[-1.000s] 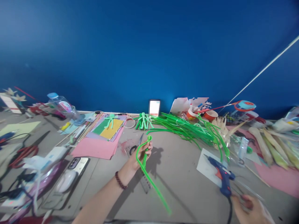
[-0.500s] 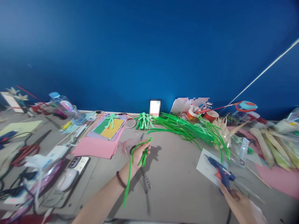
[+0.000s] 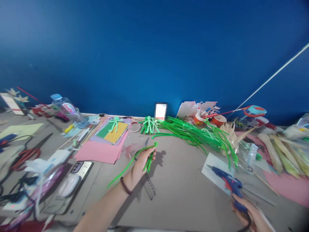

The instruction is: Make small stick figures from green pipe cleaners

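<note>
Right grip (image 3: 249, 207) has moved further onto glue gun (image 3: 232, 183), now wrapped round its handle; loose strand (image 3: 127, 166) has swung left. Left grip (image 3: 142, 161) pinches green bundle (image 3: 149, 162). Gun's right of bundle, handle toward worktop's (image 3: 183, 199) near edge, barrel axis pointing far-left.

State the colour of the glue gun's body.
The glue gun has a dark blue body; the head view shows it.

Green stems (image 3: 149, 162), bunched, looped on top, held in your left hand (image 3: 142, 160), one long strand trailing left; blue glue gun (image 3: 232, 184), tilted, nozzle over paper (image 3: 207, 175), handle in your right hand (image 3: 251, 209).
</note>
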Demonstrator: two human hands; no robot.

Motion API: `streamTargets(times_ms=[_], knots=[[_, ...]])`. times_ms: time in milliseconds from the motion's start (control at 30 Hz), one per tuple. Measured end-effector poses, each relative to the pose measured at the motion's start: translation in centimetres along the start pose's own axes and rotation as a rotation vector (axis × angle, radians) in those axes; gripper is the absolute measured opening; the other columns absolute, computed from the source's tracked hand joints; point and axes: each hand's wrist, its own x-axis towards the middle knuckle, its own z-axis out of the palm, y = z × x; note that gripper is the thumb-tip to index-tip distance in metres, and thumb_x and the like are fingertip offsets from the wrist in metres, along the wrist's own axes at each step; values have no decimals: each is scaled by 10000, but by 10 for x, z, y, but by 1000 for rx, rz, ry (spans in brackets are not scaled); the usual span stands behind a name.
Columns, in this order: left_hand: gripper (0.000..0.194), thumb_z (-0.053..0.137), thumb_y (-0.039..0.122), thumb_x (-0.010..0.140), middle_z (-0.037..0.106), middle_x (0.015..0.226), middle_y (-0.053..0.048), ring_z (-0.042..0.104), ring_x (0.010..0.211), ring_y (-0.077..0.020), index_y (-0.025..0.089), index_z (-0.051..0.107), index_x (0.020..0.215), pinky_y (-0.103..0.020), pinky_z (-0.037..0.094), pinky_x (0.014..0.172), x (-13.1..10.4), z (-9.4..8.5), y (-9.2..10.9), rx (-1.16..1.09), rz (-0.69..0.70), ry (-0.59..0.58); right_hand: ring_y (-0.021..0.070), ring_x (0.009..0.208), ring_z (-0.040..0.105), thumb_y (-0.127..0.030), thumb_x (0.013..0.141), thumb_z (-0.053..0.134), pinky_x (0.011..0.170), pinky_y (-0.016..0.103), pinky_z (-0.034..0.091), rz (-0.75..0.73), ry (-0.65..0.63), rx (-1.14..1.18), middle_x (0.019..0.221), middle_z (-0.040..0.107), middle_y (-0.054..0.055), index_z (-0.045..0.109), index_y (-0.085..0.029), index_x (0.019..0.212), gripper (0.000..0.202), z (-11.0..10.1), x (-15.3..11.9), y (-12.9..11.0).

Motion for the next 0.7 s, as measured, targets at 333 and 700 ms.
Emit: streamTargets(times_ms=[333,700], knots=[[256,784,322,597,639,642,-16,563,522,-75,124,673,715,-170,446,494,4,2,-5,-19,3,-56,225,595,645,-307,458,805,435,291,500,217,33,440,758,709,38,618,-233,845,436,9,-6,-15],[249,754,340,613,633,607,-14,565,519,-88,122,662,691,-193,451,523,-1,4,-4,58,71,-19,110,387,446,-407,714,667,372,222,303,2,-328,444,480,553,-3,522,-184,699,267,78,5,-52]])
